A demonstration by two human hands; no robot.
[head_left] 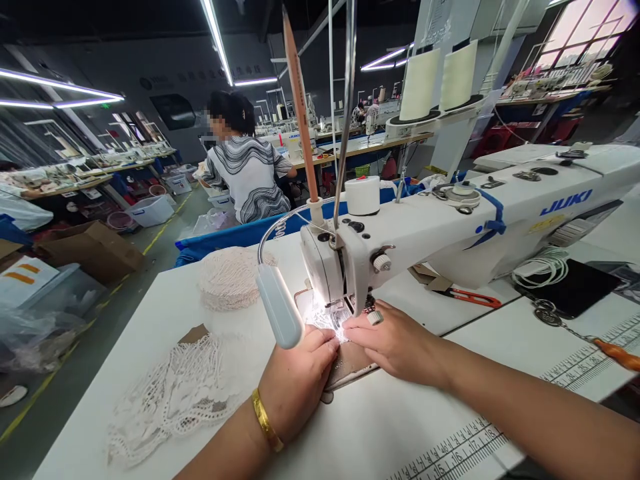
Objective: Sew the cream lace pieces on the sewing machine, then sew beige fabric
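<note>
A white Juki sewing machine stands on the white table. Under its needle, lit brightly, lies a small piece of white lace. My left hand, with a gold bangle on the wrist, presses on the lace from the near left. From the right, my right hand lies flat with its fingertips on the same lace, a ring on one finger. The machine's lamp on a bendy neck hangs just above my left hand.
A loose heap of lace and a round stack of lace pieces lie to the left. Red thread snips, a black phone and white cord lie right of the machine. Another person sits ahead at a bench. Boxes stand on the floor, left.
</note>
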